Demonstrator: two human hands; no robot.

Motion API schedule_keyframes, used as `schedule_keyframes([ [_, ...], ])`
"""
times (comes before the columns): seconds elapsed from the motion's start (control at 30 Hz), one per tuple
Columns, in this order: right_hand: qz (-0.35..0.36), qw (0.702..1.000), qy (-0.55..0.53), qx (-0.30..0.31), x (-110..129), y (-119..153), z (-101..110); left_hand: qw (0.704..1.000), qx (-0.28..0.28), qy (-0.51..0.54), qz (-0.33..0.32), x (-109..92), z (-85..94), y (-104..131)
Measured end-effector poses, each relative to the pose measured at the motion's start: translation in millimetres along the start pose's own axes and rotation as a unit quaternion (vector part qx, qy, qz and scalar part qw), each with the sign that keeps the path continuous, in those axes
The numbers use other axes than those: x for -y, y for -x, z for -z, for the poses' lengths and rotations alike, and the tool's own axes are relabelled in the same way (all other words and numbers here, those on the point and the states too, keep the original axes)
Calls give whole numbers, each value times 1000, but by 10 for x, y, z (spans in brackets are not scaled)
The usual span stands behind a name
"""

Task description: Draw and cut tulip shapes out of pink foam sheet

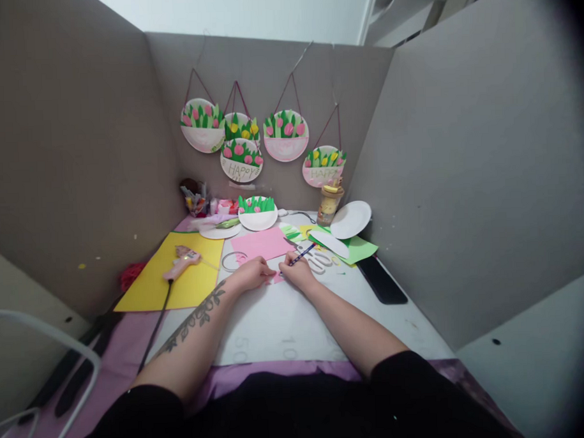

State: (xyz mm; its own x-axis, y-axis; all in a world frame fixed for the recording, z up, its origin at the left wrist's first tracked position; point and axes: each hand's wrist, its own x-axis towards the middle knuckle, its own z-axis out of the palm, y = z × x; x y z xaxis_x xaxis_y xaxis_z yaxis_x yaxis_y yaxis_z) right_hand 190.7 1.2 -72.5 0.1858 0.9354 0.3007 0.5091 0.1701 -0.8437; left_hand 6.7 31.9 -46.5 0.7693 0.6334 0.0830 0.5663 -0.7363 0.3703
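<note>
A small piece of pink paper [277,279] lies on the white work surface [262,322], between the two hands, just at the fingertips of each. It is touched from one side by the left hand [254,273]; whether it is pinched or only pressed down there cannot be told. A dark patterned pencil [303,253] is gripped in the right hand [298,273], with the fingers closed around its lower part and its point brought down at the paper.

Just beyond the hands, a larger pink sheet [261,243] is laid out, with scissors [314,257] beside the right hand. On the left, a glue gun [181,265] is rested on a yellow sheet [143,285]; on the right, a black phone [381,280] is laid flat.

At the back, a holder [198,205] is filled with pens and similar items. Yellowish contents are seen in a clear cup [328,211]. Green paper leaves and pink flowers are set in a white plate [258,221], and similar leaves, with pink or yellow flowers, are held in the hanging plates [287,149].
</note>
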Motion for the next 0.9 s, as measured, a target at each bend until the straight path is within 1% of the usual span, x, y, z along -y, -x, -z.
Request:
schedule_keyframes([
  [0.17, 5, 999, -17, 30, -18, -23, 7, 1000, 0, -4, 5, 25, -17, -9],
  [0.27, -4, 999, -21, 25, -17, -31, 13, 1000, 0, 1, 7, 30, -21, -12],
  [0.37, 0, 1000, -18, 24, -20, -30, 10, 1000, 0, 8, 1, 19, -11, -6],
  [0.53, 10, 998, -38, 54, -38, -31, 8, 1000, 1, 7, -3, 5, 2, -2],
  [0.63, 0, 998, -47, 48, -40, -36, 16, 1000, 2, 8, -2, 12, -3, -5],
  [0.73, 7, 998, -36, 44, -40, -36, 17, 1000, -1, 9, 1, 16, -10, -7],
  [0.9, 6, 996, -34, 79, -18, -11, -1, 1000, 0, 10, 2, -5, 0, -2],
])
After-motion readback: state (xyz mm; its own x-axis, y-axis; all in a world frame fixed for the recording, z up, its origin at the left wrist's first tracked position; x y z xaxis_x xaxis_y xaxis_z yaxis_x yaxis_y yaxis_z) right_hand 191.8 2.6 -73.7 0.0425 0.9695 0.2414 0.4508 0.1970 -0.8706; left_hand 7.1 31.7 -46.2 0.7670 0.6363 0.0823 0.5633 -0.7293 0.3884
